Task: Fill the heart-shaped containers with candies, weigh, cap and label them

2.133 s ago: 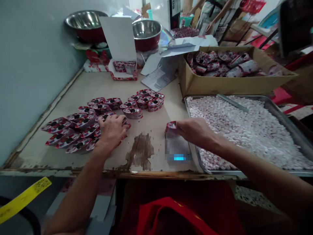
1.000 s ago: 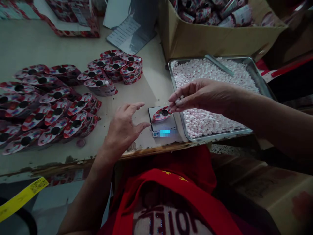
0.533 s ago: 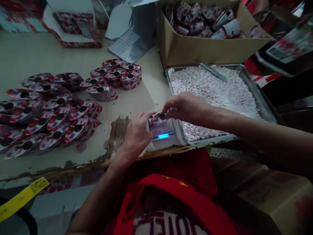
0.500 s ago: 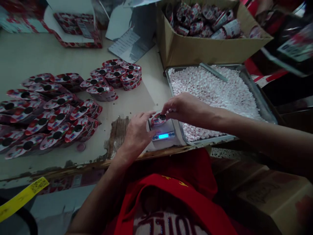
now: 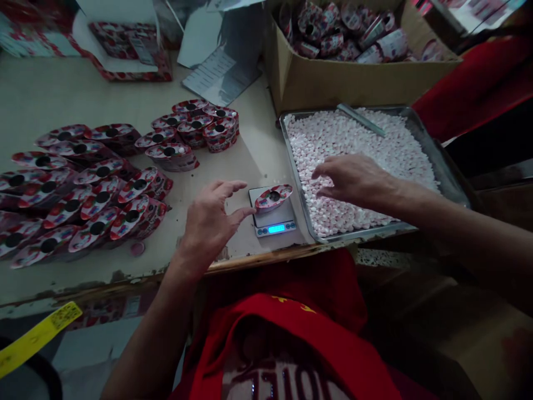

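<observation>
A small red-and-white printed pack (image 5: 273, 197) with a dark round hole in its top sits on a digital scale (image 5: 272, 221) with a lit blue display. Just left of the scale is my left hand (image 5: 210, 219), open, its thumb and fingers spread and the thumb tip close to the pack. My right hand (image 5: 353, 176) hovers above a metal tray (image 5: 307, 219) of small pale pink pellets (image 5: 375, 147). Its fingers are curved with a gap between thumb and forefinger, and nothing shows between them.
Several similar packs (image 5: 97, 200) stand in rows on the left, with a smaller group (image 5: 195, 125) behind. A flat metal bar (image 5: 361, 119) lies on the pellets. Behind the tray stands a cardboard box (image 5: 345, 86) of printed packs. A round pink cap (image 5: 137, 248) lies near the table edge.
Both hands have come away from the pack on the scale. My left hand has moved left and opened; my right hand has moved right, over the pellets.
</observation>
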`<state>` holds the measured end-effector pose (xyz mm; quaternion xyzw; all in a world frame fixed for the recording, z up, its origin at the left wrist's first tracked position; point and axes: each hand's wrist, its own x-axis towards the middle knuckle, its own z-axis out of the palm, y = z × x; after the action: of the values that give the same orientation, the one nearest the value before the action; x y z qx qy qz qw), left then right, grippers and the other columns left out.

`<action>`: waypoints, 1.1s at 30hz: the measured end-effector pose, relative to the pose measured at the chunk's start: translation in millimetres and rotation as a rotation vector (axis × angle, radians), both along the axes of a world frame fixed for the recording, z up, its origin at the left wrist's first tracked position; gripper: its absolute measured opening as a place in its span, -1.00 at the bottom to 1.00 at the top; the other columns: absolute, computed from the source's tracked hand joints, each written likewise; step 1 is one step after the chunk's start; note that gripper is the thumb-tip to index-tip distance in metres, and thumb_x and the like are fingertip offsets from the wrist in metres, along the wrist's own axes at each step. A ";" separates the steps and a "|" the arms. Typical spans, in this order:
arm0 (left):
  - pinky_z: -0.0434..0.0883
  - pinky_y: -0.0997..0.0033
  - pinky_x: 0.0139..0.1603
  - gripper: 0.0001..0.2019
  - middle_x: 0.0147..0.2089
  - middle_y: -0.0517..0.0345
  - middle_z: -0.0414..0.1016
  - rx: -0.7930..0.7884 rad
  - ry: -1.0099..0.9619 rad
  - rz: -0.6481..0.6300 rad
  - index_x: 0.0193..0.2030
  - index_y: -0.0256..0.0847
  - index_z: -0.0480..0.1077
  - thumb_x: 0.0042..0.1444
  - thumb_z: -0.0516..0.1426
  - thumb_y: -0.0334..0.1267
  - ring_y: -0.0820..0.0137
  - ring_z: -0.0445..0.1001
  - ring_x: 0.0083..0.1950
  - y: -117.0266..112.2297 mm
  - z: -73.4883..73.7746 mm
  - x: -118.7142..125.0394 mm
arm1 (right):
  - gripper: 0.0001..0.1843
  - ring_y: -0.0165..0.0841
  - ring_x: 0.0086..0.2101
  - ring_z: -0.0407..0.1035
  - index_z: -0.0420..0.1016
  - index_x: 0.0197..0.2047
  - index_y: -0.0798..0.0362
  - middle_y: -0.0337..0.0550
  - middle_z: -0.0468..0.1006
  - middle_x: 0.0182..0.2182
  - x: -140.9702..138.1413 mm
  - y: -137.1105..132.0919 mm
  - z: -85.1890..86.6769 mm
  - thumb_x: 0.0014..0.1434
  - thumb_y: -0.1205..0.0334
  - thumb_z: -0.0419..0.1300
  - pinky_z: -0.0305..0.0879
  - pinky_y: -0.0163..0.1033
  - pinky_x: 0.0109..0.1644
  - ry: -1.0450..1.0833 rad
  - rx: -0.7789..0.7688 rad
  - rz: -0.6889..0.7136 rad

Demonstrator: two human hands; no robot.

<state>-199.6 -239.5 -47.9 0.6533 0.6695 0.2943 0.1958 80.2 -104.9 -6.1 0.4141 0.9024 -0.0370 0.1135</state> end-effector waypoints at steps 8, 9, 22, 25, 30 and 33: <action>0.51 0.20 0.15 -0.58 0.03 0.03 0.64 0.055 0.090 -0.001 0.13 -0.13 0.58 0.13 0.42 -0.17 0.22 0.59 0.01 -2.2 22.4 11.0 | -0.75 -0.23 -0.26 0.44 0.65 -0.06 0.04 0.08 0.62 -0.13 30.1 -9.9 -20.3 0.36 0.25 0.13 0.09 -0.20 -0.34 -0.112 0.072 -0.022; 0.51 0.20 0.16 -0.57 0.04 0.02 0.64 0.056 0.104 0.006 0.13 -0.13 0.58 0.12 0.42 -0.17 0.22 0.59 0.01 -3.8 24.2 11.9 | -0.76 -0.22 -0.28 0.44 0.66 -0.08 0.05 0.09 0.63 -0.15 31.5 -6.9 -19.1 0.35 0.24 0.15 0.06 -0.20 -0.35 -0.113 0.064 -0.054; 0.52 0.20 0.12 -0.55 0.06 0.01 0.63 -0.002 0.209 0.060 0.13 -0.13 0.58 0.09 0.44 -0.19 0.21 0.61 0.00 -7.4 32.3 18.8 | -0.66 -0.43 -0.53 0.19 0.62 -0.26 0.01 -0.24 0.44 -0.52 84.8 16.4 -19.2 0.06 -0.07 0.47 0.08 -0.23 -0.44 0.874 -0.463 -0.594; 0.52 0.20 0.11 -0.57 0.03 0.00 0.64 -0.017 0.217 0.054 0.12 -0.13 0.58 0.10 0.43 -0.20 0.20 0.61 0.00 -3.3 25.6 20.8 | -0.68 -0.41 -0.54 0.20 0.67 -0.24 0.03 -0.25 0.41 -0.56 70.7 7.5 -12.3 0.10 -0.05 0.43 0.11 -0.21 -0.42 0.796 -0.363 -0.556; 0.51 0.19 0.13 -0.55 0.07 0.01 0.63 -0.063 0.160 0.005 0.17 -0.11 0.55 0.13 0.41 -0.23 0.20 0.61 0.03 2.1 9.2 25.3 | -0.72 -0.36 -0.48 0.32 0.73 -0.18 0.03 -0.18 0.53 -0.52 15.1 -10.4 3.2 0.19 0.00 0.38 0.21 -0.20 -0.38 0.838 -0.436 -0.320; 0.51 0.17 0.16 -0.54 0.10 0.03 0.63 -0.093 0.131 -0.002 0.17 -0.09 0.54 0.11 0.42 -0.25 0.19 0.60 0.06 3.1 3.2 26.4 | -0.76 -0.31 -0.34 0.46 0.76 -0.17 0.03 -0.09 0.66 -0.35 -26.3 -22.4 4.5 0.28 0.08 0.32 0.32 -0.21 -0.23 0.752 -0.371 -0.048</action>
<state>-173.3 -236.4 -44.8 0.6620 0.6932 0.2192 0.1823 53.9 -127.3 -1.6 0.3651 0.8492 -0.3501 -0.1518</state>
